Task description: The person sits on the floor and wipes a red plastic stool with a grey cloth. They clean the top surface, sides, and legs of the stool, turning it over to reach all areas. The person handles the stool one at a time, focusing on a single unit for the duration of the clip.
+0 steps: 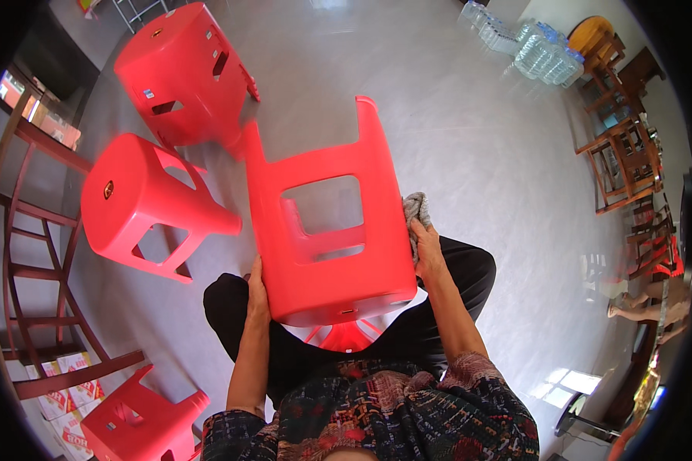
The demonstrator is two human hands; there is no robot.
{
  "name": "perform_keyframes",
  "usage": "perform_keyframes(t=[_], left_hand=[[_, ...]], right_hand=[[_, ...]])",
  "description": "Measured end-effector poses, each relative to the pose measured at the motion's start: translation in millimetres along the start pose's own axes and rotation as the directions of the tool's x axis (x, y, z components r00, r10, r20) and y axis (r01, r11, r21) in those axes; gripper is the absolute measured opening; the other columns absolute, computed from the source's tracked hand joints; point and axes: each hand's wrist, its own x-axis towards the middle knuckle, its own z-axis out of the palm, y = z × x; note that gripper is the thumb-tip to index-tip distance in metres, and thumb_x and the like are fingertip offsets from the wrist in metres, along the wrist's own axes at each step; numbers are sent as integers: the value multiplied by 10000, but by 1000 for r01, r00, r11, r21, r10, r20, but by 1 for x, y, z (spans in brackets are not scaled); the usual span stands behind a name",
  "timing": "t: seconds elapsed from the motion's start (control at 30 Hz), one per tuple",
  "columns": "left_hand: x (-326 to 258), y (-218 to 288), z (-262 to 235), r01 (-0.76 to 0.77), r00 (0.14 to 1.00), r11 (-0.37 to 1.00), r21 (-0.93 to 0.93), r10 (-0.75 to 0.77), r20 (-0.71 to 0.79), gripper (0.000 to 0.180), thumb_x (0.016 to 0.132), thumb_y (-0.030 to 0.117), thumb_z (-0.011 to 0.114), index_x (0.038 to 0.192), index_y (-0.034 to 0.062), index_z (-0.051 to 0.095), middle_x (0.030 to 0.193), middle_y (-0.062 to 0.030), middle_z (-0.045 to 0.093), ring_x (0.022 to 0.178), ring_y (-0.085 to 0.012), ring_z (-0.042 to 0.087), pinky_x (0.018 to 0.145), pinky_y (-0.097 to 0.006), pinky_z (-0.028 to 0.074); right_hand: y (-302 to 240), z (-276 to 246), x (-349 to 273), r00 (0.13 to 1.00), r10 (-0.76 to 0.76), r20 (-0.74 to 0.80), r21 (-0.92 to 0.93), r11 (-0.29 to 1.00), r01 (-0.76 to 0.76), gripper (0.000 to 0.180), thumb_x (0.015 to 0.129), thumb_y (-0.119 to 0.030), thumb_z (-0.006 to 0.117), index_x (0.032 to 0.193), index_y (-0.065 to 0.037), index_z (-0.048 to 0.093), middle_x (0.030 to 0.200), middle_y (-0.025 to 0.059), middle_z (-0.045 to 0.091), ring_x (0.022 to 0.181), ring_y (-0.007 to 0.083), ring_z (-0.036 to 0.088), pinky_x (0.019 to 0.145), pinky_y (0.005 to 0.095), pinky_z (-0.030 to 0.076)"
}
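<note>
A red plastic stool (pixel 331 284) is held tipped in front of me, its legs pointing away and its seat toward my body. My left hand (pixel 258 296) grips its left side near the seat, with most of the fingers hidden. At the right side, my right hand (pixel 429 250) is closed on a crumpled grey cloth (pixel 415 211), which lies against the stool. Through the opening in the near side, the inside of the far side shows. Between my thighs, part of another red piece (pixel 347 338) is visible under me.
Two more red stools, one upright nearer (pixel 119 200) and one farther (pixel 177 69), stand at the left. Another red stool (pixel 142 419) lies tipped at lower left beside stacked cartons (pixel 73 399). A dark wooden frame (pixel 34 273) lines the left; bottle packs (pixel 544 54) and wooden chairs (pixel 623 165) line the right.
</note>
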Motion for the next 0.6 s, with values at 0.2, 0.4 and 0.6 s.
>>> perform_keyframes(t=[0.2,0.4,0.6], left_hand=[[7,-25,-29,-240,931,687,686,362,-36,519,997,383,400,1357,12,437,1347,-155,446,1209,-284,454,1035,-345,348],[-22,-60,17,-455,882,367,812,311,354,368,993,313,451,1093,-25,555,942,-138,559,923,-231,535,852,-346,423],[-26,-83,22,-280,940,594,754,330,89,485,997,412,407,882,-36,551,712,-140,545,697,-191,527,672,-380,426]], right_hand=[[-5,35,-42,964,-241,111,-80,965,250,418,938,-51,527,1344,-29,432,1232,60,571,1098,145,561,953,275,449],[38,48,-71,854,-442,272,-486,703,519,536,912,-47,545,1408,-9,342,1297,120,524,1165,209,522,1019,305,379],[57,57,-85,847,-413,335,-684,512,520,624,867,-100,594,1435,-80,337,1330,234,458,1220,357,469,1013,405,380]])
